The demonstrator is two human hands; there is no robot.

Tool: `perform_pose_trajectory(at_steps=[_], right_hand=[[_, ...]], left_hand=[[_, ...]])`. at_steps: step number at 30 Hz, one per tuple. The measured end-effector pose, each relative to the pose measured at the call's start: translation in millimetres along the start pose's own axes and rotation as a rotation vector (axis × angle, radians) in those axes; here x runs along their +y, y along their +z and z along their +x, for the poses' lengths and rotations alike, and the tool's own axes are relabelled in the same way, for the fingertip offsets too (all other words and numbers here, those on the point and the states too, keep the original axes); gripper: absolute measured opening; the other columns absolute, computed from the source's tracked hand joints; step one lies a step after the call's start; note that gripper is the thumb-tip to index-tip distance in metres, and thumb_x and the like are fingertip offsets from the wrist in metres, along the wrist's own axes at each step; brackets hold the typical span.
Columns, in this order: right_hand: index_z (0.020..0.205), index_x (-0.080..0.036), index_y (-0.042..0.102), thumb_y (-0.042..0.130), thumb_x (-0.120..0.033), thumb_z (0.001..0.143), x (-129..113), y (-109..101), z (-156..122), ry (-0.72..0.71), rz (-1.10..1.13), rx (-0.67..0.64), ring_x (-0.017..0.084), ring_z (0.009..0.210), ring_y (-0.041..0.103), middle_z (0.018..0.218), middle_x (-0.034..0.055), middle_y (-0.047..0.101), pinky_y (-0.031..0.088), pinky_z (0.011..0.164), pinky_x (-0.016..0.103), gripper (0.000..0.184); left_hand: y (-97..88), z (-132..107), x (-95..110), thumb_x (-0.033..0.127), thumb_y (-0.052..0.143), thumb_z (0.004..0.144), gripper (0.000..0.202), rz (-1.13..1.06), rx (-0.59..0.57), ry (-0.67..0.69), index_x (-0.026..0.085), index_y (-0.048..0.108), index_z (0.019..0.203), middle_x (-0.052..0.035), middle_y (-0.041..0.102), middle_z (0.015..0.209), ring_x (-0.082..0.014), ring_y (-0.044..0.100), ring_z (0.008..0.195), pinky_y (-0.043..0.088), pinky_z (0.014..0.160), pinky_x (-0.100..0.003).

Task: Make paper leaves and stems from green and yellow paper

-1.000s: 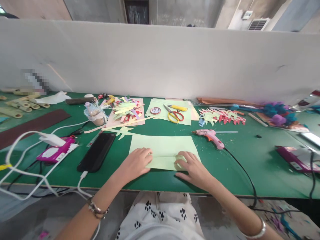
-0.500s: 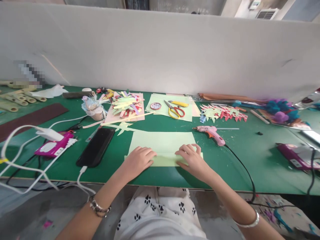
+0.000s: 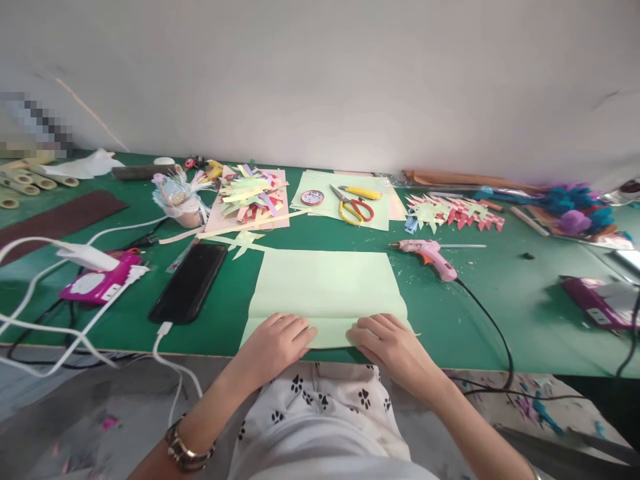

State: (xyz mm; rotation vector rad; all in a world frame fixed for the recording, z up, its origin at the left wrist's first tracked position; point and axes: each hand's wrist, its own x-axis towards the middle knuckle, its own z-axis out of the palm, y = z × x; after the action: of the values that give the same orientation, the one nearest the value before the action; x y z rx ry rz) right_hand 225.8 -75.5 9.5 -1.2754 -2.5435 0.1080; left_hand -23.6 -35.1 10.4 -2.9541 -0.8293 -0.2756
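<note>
A pale green sheet of paper (image 3: 327, 283) lies in front of me at the table's near edge, with a crease running across its lower part. My left hand (image 3: 281, 341) is closed over the near edge towards the left, fingers curled and thumb beside them. Towards the right, my right hand (image 3: 386, 341) grips the same edge in a similar way. Fingertips are partly hidden under the hands. Right of the sheet lies a pink glue gun (image 3: 425, 255) with a clear glue stick in its back. A black phone (image 3: 190, 283) lies on the left.
Scissors (image 3: 353, 208) and a yellow cutter (image 3: 364, 193) rest on green sheets behind. Paper strips (image 3: 253, 193) are heaped on pink paper. Folded paper chains (image 3: 453, 212) lie at the back right. A purple power strip (image 3: 103, 279) with white cables sits at left.
Both hands have come nearer to me along with the paper's near edge. More of the sheet shows, now flatter, with a crease visible above my hands. The view has tilted down.
</note>
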Motion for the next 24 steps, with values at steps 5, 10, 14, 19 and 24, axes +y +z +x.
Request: perform_pose_trajectory(at_steps=[5,10,14,19,24], right_hand=[[0.093,-0.021,0.060,0.040,-0.019,0.091,2,0,1,0.032,0.079,-0.013,0.014,0.077,0.054,0.086,0.0028,0.061,0.039,0.072,0.029,0.019],[0.081,-0.018,0.059,0.035,-0.022,0.093,9,-4,11,0.048,0.108,-0.053,0.012,0.068,0.053,0.074,0.0021,0.059,0.038,0.068,0.026,0.027],[0.069,-0.017,0.055,0.036,-0.021,0.092,12,-4,21,0.015,-0.045,-0.093,0.011,0.060,0.049,0.066,0.0009,0.055,0.036,0.068,0.027,0.030],[0.069,-0.017,0.054,0.040,-0.016,0.087,-6,4,35,0.074,-0.218,-0.015,0.013,0.064,0.050,0.065,0.0005,0.055,0.031,0.083,0.034,0.023],[0.068,-0.018,0.053,0.041,-0.020,0.088,-29,20,50,0.119,-0.185,0.106,0.013,0.064,0.047,0.066,-0.0003,0.054,0.028,0.081,0.032,0.023]], left_hand=[[-6.8,2,-2,0.022,0.041,0.090,0.018,-0.097,-0.009,-0.033,0.019,0.059,0.092,-0.0017,0.061,0.088,-0.0152,0.057,0.079,0.040,0.069,-0.028],[-3.7,7,-13,0.023,0.039,0.092,0.026,-0.157,-0.021,-0.065,0.019,0.061,0.080,0.0011,0.060,0.072,-0.0117,0.056,0.066,0.037,0.062,-0.025],[4.6,12,-21,0.023,0.037,0.092,0.030,-0.059,-0.012,-0.024,0.017,0.057,0.070,0.0021,0.057,0.062,-0.0115,0.052,0.058,0.035,0.058,-0.026],[9.4,18,-23,0.022,0.036,0.092,0.030,0.004,0.015,0.000,0.017,0.052,0.067,0.0019,0.055,0.061,-0.0120,0.051,0.057,0.033,0.058,-0.026],[7.6,15,-20,0.027,0.036,0.092,0.029,-0.065,0.008,-0.075,0.016,0.053,0.071,-0.0002,0.055,0.066,-0.0128,0.053,0.062,0.034,0.058,-0.025]])
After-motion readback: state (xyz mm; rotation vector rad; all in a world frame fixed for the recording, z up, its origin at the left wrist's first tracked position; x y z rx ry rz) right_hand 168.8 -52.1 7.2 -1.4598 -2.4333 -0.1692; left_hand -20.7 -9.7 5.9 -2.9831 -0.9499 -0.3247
